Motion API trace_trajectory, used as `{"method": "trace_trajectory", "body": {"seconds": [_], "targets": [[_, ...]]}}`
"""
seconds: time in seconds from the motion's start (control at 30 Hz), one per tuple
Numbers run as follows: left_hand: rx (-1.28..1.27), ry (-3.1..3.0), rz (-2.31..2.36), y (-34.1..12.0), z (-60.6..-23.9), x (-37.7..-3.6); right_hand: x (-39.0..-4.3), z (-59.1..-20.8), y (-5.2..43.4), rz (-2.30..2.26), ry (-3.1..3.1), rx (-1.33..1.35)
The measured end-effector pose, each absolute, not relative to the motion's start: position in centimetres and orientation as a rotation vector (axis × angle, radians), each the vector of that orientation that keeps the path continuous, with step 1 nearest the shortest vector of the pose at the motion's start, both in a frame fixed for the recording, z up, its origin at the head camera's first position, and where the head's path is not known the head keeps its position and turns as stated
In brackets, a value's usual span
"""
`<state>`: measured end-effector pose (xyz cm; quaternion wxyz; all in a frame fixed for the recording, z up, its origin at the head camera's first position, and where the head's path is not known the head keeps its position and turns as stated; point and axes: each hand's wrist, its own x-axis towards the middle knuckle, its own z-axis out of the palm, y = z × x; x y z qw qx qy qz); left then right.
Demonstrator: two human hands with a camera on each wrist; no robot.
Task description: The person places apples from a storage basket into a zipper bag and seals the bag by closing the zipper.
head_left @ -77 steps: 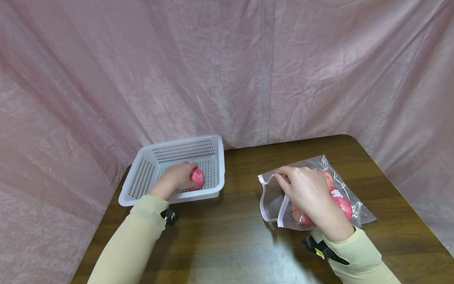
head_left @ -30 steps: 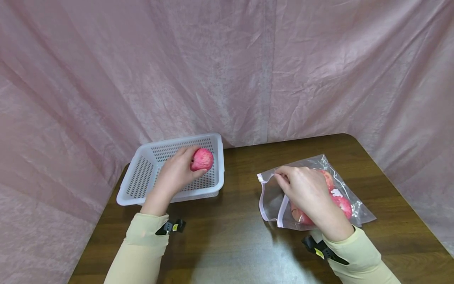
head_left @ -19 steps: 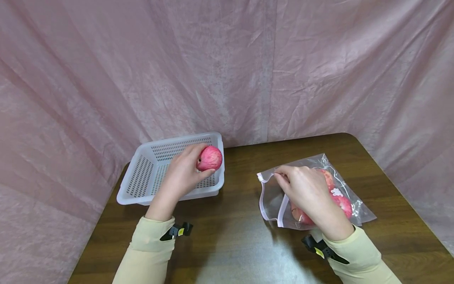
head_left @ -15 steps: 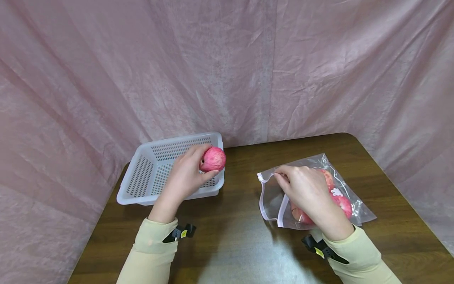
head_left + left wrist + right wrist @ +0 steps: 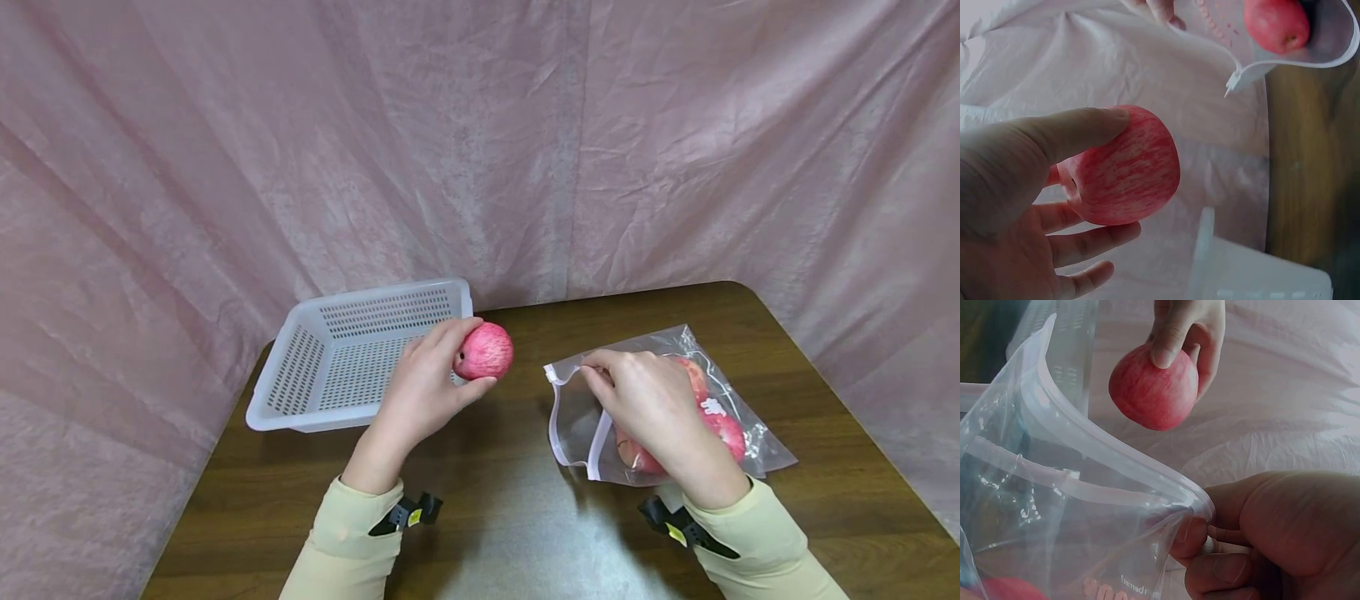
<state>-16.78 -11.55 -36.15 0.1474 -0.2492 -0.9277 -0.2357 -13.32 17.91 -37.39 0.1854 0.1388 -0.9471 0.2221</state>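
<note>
We see a pink cloth backdrop hung behind a dark wooden table, which bears everything else. On the far left of the table stands a white perforated plastic basket, and nothing shows inside it in the head view. To the right lies a clear zip-top bag with its mouth turned left, toward the basket, and held agape; at least two red apples already lie inside it, near its closed end.

Our left hand grasps a single pink-red apple, fingers and thumb wrapped round it, holding it in the air between the basket's right rim and the bag's mouth, clear of both. Our right hand pinches the upper lip of the bag's opening and lifts it, as the right wrist view shows plainly.

We judge the work well along: the basket looks emptied, some fruit is bagged, and this apple is partway across. What seems left is to slip it through the mouth and perhaps press the zip closed.
</note>
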Motion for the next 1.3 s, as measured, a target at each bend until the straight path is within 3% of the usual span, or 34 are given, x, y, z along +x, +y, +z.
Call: {"method": "trace_trajectory", "body": {"seconds": [0.6, 0.93, 1.3], "targets": [[-0.861, -2.689, -0.845, -8.2, -38.2, -13.1, -13.3, -37.2, 18.0, 0.630, -2.680, 0.386], [-0.902, -2.695, -0.888, -6.0, -41.0, -13.0, -13.4, -37.1, 18.0, 0.623, -2.704, 0.376], [-0.922, -2.713, -0.636, -3.2, -42.8, -12.2, -13.4, -37.0, 18.0, 0.623, -2.724, 0.362]]}}
